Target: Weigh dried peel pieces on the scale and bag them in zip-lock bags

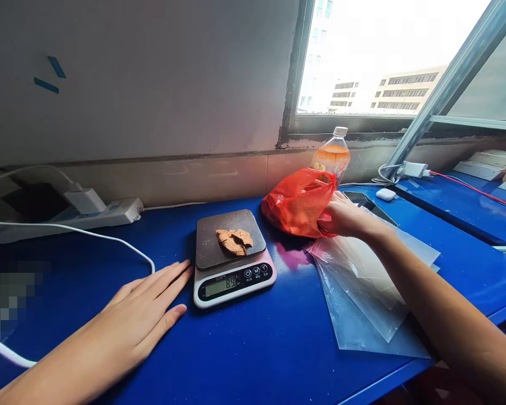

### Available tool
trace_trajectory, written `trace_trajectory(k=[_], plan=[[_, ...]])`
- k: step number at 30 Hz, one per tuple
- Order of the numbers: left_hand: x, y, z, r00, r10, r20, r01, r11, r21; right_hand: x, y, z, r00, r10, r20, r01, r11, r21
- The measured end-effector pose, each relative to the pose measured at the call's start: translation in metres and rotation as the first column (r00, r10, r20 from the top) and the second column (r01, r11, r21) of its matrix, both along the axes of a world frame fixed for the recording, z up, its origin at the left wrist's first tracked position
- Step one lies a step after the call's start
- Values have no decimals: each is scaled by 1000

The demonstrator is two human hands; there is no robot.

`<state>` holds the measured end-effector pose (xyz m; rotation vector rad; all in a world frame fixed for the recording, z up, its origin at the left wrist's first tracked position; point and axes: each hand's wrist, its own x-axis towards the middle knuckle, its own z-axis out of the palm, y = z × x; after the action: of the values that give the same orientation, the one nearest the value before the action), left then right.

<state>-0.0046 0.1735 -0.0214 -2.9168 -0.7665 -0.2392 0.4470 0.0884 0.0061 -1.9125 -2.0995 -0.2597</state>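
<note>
- Bottle (337, 152) is standing behind red bag (293, 202), upper right.
- Right hand (341, 216) is sitting partly inside, can't tell grip.
- Left hand (145, 312) is lying flat, lower left.

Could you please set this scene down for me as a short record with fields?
Surface: blue table
Weighing device: digital kitchen scale, display's exact reading hard to make out
On its platform: brown, dried-looking pieces
Left hand: palm down on the table, beside the scale
Right hand: at the mouth of a red plastic bag, fingertips hidden
Under right forearm: clear plastic bags
Behind red bag: bottle of orange drink, white cap on
</note>
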Motion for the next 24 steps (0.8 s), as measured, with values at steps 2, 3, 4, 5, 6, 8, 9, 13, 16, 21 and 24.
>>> trace_trajectory(k=[2, 3, 4, 5, 6, 8, 9, 13, 16, 21, 24], plan=[[-1, 1, -1, 1000, -10, -10, 10, 1000, 14, 3, 5, -4, 999, -16, 40, 18, 999, -33], [-1, 1, -1, 1000, -13, -12, 13, 1000, 19, 4, 7, -6, 998, -31, 48, 33, 999, -40], [-1, 1, -1, 1000, -15, -14, 15, 1000, 22, 6, 8, -6, 998, -46, 45, 48, 998, -41], [-1, 1, -1, 1000, -13, -15, 14, 1000, 21, 6, 10, -6, 997, -58, 45, 60, 997, -45], [0, 1, 0, 1000, -11, -11, 12, 1000, 22, 7, 11, -5, 997, -61, 45, 63, 997, -48], [1, 1, 0, 1000, -5, -14, 5, 1000, 20, 8, 11, -1, 999, -28, 32, 30, 998, -46], [2, 1, 0, 1000, -1, -20, 2, 1000, 25, 8, 10, 2, 1000, -1, 22, 2, 999, -38], [3, 1, 0, 997, 22, -74, -19, 999, 41, 6, 2, 12, 996, 87, -36, -86, 996, 20], [0, 0, 8, 999, 21, -48, -20, 999, 38, 4, -4, 16, 989, 100, -106, -92, 993, 78], [21, -23, 53, 984, -28, 174, 25, 999, 21, -9, -11, 25, 977, 45, -209, -16, 990, 137], [73, -51, 90, 928, -217, 302, 217, 975, 35, -29, -14, 31, 970, 183, -158, -147, 965, 219]])
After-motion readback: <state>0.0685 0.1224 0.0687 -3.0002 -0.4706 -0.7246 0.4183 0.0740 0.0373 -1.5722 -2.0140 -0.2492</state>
